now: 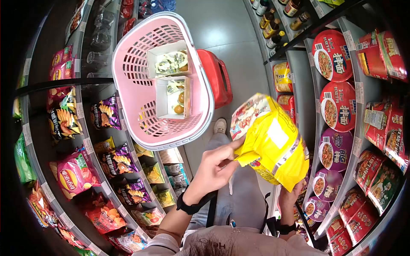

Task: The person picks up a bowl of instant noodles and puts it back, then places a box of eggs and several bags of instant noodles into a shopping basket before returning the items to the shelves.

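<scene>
A large yellow packet with a white label is held in front of my body. My left hand pinches its crimped left edge between thumb and fingers. At the packet's lower right corner is my right hand, mostly hidden beneath it; its fingers do not show. Against the packet's upper left side lies a pale printed package, partly covered by the yellow one. A pink basket stands ahead to the left, holding two open white boxes with small round items.
Snack bags fill the left shelves. On the right shelves are noodle bowls, red noodle packs and dark bottles. A red basket sits beside the pink one on the grey floor. My shoe shows below.
</scene>
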`<state>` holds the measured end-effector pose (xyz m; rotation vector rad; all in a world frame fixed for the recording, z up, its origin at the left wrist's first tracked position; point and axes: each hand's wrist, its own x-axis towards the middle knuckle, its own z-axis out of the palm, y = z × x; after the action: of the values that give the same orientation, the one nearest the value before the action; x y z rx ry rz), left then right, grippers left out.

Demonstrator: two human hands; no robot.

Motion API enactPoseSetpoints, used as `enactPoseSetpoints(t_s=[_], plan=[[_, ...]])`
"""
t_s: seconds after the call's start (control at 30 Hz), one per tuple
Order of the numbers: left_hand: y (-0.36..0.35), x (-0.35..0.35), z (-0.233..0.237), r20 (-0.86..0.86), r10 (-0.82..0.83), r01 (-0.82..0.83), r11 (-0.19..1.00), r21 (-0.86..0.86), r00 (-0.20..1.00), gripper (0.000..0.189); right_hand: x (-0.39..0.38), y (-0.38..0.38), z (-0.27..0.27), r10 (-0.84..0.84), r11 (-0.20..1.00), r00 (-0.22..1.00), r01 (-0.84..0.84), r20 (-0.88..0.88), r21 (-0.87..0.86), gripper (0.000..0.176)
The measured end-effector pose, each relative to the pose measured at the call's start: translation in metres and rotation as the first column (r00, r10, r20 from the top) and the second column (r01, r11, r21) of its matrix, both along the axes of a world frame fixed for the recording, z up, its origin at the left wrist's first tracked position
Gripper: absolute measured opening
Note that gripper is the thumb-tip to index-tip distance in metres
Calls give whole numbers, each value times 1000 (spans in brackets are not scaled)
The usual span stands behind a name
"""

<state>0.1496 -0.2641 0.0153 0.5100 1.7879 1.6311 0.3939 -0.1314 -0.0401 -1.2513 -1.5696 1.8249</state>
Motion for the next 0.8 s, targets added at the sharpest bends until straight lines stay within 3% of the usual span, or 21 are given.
enactPoseSetpoints(t_s=[0.07, 0.1, 0.17, 0.2, 0.23, 0.27, 0.3, 0.4, 0.5, 0.57, 0.6, 0.63, 0.7, 0.77, 0.8], plan=[[-13, -20, 36, -107, 144, -130, 984, 124, 984, 7, -43, 10, 31, 14, 1000, 990, -15, -139, -6, 46], [-20, -31, 52, -146, 238, -211, 961, 180, 960, 9, -71, 13, 49, 127, 991, 977, -119, -169, 61, 44], [-47, -55, 65, -324, 411, -392, 911, 125, 852, 9, -141, 15, 86, 381, 918, 889, -329, -256, 224, 39], [-56, -72, 77, -218, 503, -475, 864, 169, 836, 10, -171, 9, 101, 433, 901, 861, -408, -268, 144, 39], [-63, -92, 86, -105, 582, -556, 807, 201, 807, 12, -201, -1, 111, 492, 870, 825, -454, -276, 194, 29], [-73, -112, 87, -92, 604, -572, 786, 233, 792, 11, -229, -11, 117, 581, 804, 781, -506, -229, 313, 30], [-85, -131, 86, -76, 623, -588, 766, 260, 778, 12, -254, -27, 114, 565, 825, 752, -501, -339, 264, 29], [-118, -177, 62, -51, 574, -560, 812, 163, 818, 23, -298, -66, 75, 600, 800, 743, -565, -297, 202, 28], [-151, -189, 8, 118, 597, -602, 798, 9, 793, 23, -315, -92, 40, 615, 752, 784, -548, -90, 367, 26], [-173, -186, -14, 102, 555, -543, 831, -125, 826, 22, -315, -99, 8, 582, 768, 812, -531, -45, 359, 31], [-174, -180, -14, 97, 532, -510, 839, -188, 841, 23, -314, -95, -3, 649, 719, 760, -623, 22, 307, 32], [-180, -175, -26, 66, 484, -462, 862, -206, 873, 23, -309, -99, -11, 677, 681, 733, -657, 63, 323, 32], [-182, -165, -36, -13, 534, -510, 799, -319, 845, 16, -305, -103, -16, 724, 597, 675, -716, 141, 362, 32], [-191, -170, -29, -184, 340, -385, 770, -509, 922, 7, -305, -104, -13, 727, 614, 676, -718, 120, 328, 30], [-202, -177, -31, -256, 225, -338, 717, -609, 940, 12, -304, -102, -4, 730, 626, 671, -732, 127, 270, 29]])
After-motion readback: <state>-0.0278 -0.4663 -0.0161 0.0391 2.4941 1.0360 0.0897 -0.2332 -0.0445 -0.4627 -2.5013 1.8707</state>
